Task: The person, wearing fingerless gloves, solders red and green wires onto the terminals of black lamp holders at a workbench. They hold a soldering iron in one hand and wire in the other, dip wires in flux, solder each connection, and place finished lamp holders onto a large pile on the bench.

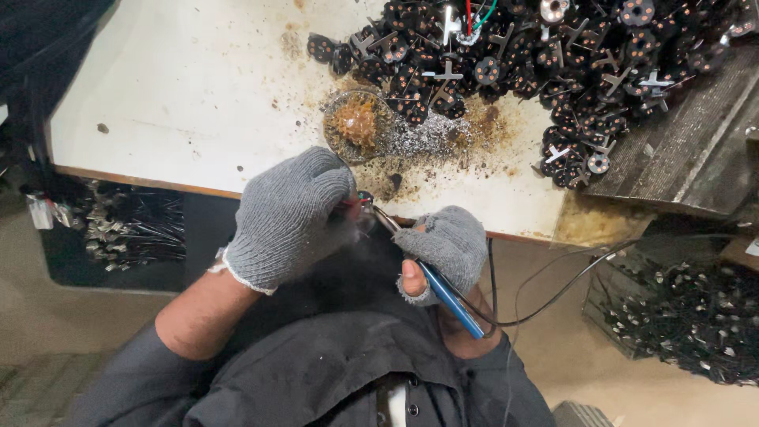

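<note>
The left hand, in a grey glove, is closed around a small part with red wire. The right hand grips a blue soldering iron, its tip touching the part between both hands. Beyond them on the table sit a tin and black parts.

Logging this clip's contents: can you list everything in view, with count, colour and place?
table: one, white, stained, top half
small wheel-shaped parts: a large pile, too many to count, black with metal pins, table's far right
round dish: one, metal with brownish residue, table centre
grey debris: a patch, beside the dish
soldering iron: one, blue handle, black cord, in the right hand
bins of parts: two, dark, under the table on both sides
left hand: grey glove, closed on a small part that is mostly hidden
right hand: grey fingerless glove
</note>
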A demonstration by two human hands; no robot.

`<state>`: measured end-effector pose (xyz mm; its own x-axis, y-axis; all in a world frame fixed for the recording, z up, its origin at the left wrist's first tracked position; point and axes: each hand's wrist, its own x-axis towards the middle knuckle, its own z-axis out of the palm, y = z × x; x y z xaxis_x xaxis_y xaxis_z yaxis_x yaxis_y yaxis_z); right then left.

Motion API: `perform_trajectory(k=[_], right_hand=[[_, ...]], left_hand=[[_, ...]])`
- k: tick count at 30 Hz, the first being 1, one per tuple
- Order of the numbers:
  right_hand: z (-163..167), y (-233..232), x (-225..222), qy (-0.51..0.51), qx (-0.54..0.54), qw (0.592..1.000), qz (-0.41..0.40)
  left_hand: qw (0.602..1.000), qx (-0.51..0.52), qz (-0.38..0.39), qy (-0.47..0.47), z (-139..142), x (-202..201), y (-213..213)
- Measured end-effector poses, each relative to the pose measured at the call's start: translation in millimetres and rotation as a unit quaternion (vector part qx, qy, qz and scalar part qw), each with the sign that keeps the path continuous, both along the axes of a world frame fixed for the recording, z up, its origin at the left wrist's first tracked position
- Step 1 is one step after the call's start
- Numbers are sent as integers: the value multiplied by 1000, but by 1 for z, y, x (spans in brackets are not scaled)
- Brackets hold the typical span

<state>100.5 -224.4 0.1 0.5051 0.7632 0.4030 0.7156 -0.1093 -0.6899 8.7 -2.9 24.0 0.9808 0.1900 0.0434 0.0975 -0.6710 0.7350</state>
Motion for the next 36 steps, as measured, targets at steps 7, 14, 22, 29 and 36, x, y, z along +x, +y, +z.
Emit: perform_trajectory(k=[7,14,22,29,36], right_hand=[[-1,-1,2,12,2,1000,21],[-8,-3,6,-34,-3,996,78],[-7,-10,7,-66,-24,992,107],[-6,-5,4,-72,-17,994,79],[-7,-6,4,-32,-12,998,55]], left_hand=[[1000,8,7,8,0,1,-1],[1000,7,9,15,-2,2,-2],[1000,1,3,-11,-2,1,-2],[1000,17,-6,-23,-5,-1,0],[1000,16,-8,-20,-4,0,0]])
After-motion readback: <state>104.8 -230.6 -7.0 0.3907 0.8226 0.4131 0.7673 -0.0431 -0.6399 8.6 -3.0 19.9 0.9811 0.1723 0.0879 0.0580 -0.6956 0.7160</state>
